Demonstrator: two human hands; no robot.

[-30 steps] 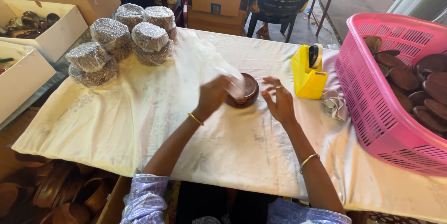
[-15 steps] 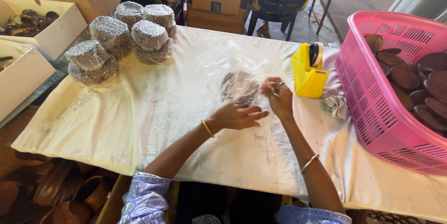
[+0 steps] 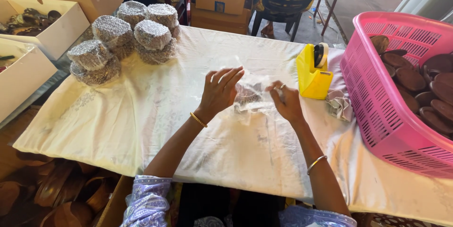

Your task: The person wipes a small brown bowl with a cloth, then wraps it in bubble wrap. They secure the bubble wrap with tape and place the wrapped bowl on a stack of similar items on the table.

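Up comes the left hand [image 3: 219, 92], both hands pinching plastic wrap [image 3: 247, 96] round a bowl, right hand [image 3: 285, 102] gripping; seven wrapped bundles [image 3: 153, 33] done, basket [image 3: 377, 109] still loaded.

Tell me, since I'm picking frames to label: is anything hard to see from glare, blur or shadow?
Head view: even daylight, soft shadows. The clear plastic wrap between the left hand and right hand shines, veiling the dark round piece inside. Hands are sharp; the pink basket bows with lens distortion at the edge.

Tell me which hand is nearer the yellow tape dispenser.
Right. The right hand sits just left of the yellow tape dispenser, close beside it; the left hand lies farther left, beyond the clear wrapped bundle.
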